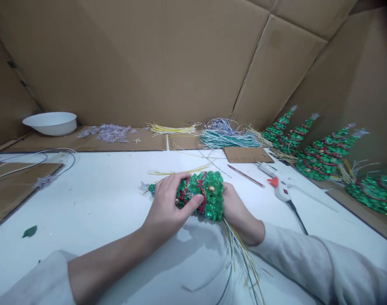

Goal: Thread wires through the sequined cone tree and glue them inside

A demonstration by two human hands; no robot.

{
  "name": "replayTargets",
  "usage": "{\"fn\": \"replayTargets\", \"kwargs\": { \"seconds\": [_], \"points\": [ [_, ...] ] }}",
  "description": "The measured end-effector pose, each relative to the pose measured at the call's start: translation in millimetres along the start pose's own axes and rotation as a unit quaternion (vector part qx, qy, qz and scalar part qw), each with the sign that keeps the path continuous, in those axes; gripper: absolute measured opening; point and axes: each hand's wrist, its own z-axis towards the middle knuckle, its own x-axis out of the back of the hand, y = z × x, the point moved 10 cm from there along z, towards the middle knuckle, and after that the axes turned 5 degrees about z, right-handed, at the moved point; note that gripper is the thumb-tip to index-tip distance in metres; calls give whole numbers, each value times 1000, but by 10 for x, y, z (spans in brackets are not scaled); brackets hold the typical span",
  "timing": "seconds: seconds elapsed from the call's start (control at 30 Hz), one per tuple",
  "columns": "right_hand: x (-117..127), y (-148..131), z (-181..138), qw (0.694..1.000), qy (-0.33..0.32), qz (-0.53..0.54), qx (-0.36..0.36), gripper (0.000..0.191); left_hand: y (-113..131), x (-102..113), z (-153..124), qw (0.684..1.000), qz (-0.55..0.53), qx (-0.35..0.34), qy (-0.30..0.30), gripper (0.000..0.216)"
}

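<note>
The small, glossy green beaded Christmas tree (215, 203) lies on its side over the white worktop (111, 195), tip leftward. The left hand (170, 197) clasps its middle, thumb across the front; the right hand (239, 212) meets the base, fingers hidden, so its grip cannot be told. It looks light, fairly firm and slick; the broad body seems the safest hold, sparing the clear, spiky plastic star (144, 187) and the thin white, yellow and green trailing wires (241, 245), likely bendy.

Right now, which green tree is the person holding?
The tree in the middle, its star pointing left: the left hand grips it, and the right hand is at its wide end. Other trees are at the right, untouched.
</note>
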Motion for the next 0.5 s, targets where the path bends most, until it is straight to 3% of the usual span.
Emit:
{"fn": "replayTargets", "kwargs": {
  "seconds": [0.17, 0.37, 0.5],
  "points": [
    [-10, -4, 34, 1000, -9, -19, 16, 22, -36, 26, -25, 1000, 5, 24, 13, 36],
    [52, 14, 87, 998, 5, -52, 25, 23, 21, 38, -30, 1000, 20, -3, 19, 34],
    [5, -17, 85, 998, -21, -55, 29, 26, 21, 38, -37, 1000, 23, 0, 17, 34]
  ]
}}
